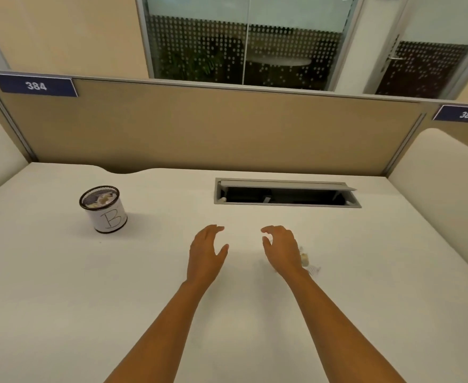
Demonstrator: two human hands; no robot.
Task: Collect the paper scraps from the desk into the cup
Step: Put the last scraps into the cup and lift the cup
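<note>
- At the far left of the surface (61, 286) stood the mesh cup (107, 214), marked with a hand-drawn B. It was upright, with crumpled paper (101, 200) showing inside its rim, so part of the collecting looked done.
- Just beside the right hand (281, 251), on its outer side, a few loose scraps (309, 262) lay on the surface — small, pale, and partly hidden behind the wrist.
- The left hand (206, 252) hovered near the middle of the surface, fingers straight and relaxed, grasping nothing.
- The right hand hovered level with it, fingers loosely curved. A pale fleck showed by the thumb, possibly a scrap, but the blur there was too heavy, so I cannot tell whether that hand was grasping anything.
- The cup sat well apart from the loose scraps, away to the left of both hands.
- By my judgement the task was well along but not finished — the scraps by the right wrist remained to be gathered and carried across to the cup.
- Beyond the hands, the cable hatch (285, 193) in the surface stood open, and no paper showed at its edge.
</note>
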